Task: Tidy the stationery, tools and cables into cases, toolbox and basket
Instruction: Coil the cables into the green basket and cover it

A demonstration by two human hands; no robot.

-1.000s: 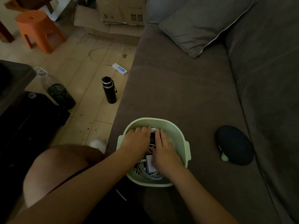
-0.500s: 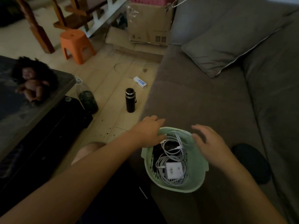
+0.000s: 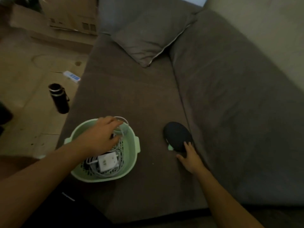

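A pale green basket (image 3: 131, 155) sits on the brown sofa seat, holding coiled white cables (image 3: 105, 171) and a white square charger (image 3: 107, 162). My left hand (image 3: 100, 137) reaches over the basket's far rim and pinches a loop of white cable (image 3: 122, 120) that sticks out above it. To the right lies a dark oval case (image 3: 176, 134) with a small green tab at its near left edge. My right hand (image 3: 190, 157) is on the case's near end, fingers laid over it and thumb beside it.
A grey cushion (image 3: 148, 35) leans at the sofa's far end, and the backrest (image 3: 238, 104) runs along the right. On the tiled floor to the left stand a black flask (image 3: 59, 98) and a white power strip (image 3: 71, 76), with cardboard boxes (image 3: 72, 18) beyond.
Both hands lifted out of the basket. My left hand took a cable loop at the far rim, and my right hand moved right onto the dark case. The view swung to the right.
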